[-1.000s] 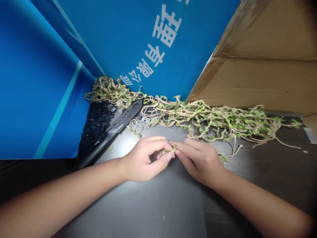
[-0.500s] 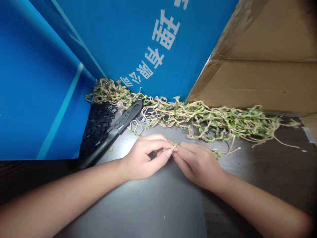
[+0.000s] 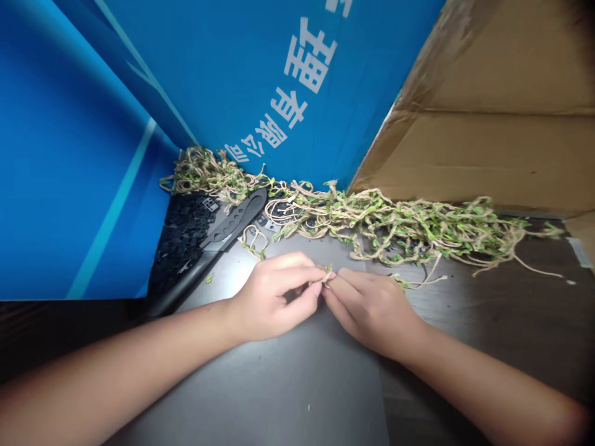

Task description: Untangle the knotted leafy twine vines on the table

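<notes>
Between my fingertips is a short piece of leafy twine (image 3: 328,274), tan cord with small green leaves. My left hand (image 3: 279,294) pinches it between thumb and index finger. My right hand (image 3: 372,303) meets the left at the same spot, its fingers closed on the twine; its fingertips are partly hidden. A leafy tail of twine (image 3: 400,282) shows just beyond my right hand. Behind both hands lies a long tangled heap of leafy twine (image 3: 418,226). A small loop of twine (image 3: 253,241) rests behind my left hand.
A second twine heap (image 3: 209,173) sits by the blue panel (image 3: 260,68) with white characters. A black long-handled tool (image 3: 218,241) lies across small black pieces (image 3: 186,229). Cardboard (image 3: 502,148) stands at the right. Below my hands is a grey board (image 3: 260,396).
My hands stay together on the twine with only slight finger shifts. The leafy tail beyond my right hand has moved a little to the left.
</notes>
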`<state>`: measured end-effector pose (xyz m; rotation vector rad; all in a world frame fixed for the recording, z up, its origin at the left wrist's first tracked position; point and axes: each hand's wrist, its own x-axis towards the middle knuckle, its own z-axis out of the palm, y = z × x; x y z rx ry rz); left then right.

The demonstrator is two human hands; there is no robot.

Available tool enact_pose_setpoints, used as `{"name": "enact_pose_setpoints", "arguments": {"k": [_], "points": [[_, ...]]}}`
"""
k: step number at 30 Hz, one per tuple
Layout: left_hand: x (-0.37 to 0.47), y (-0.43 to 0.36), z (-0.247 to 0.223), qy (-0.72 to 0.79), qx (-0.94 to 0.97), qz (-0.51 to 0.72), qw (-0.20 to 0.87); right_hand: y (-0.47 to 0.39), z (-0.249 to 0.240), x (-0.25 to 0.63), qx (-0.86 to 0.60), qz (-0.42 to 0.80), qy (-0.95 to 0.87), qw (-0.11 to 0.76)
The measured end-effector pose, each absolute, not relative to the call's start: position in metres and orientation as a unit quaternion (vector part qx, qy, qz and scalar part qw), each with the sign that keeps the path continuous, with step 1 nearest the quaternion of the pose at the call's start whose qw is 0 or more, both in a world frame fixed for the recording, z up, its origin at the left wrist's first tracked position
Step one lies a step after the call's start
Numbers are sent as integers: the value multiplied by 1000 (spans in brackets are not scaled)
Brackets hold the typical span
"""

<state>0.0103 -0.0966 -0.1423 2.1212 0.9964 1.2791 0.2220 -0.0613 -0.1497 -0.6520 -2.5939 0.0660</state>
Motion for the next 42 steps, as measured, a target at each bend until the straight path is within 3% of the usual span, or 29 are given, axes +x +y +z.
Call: {"name": "enact_pose_setpoints", "arguments": {"k": [12, 23, 42], "points": [[10, -97, -149, 390, 804, 404, 197, -62, -147, 223, -198, 28, -958, 204], [10, -97, -146, 415, 826, 329, 195, -60, -146, 227, -186, 11, -943, 276], [9, -98, -146, 417, 813, 329, 237, -53, -151, 226, -225, 150, -919, 287]]}}
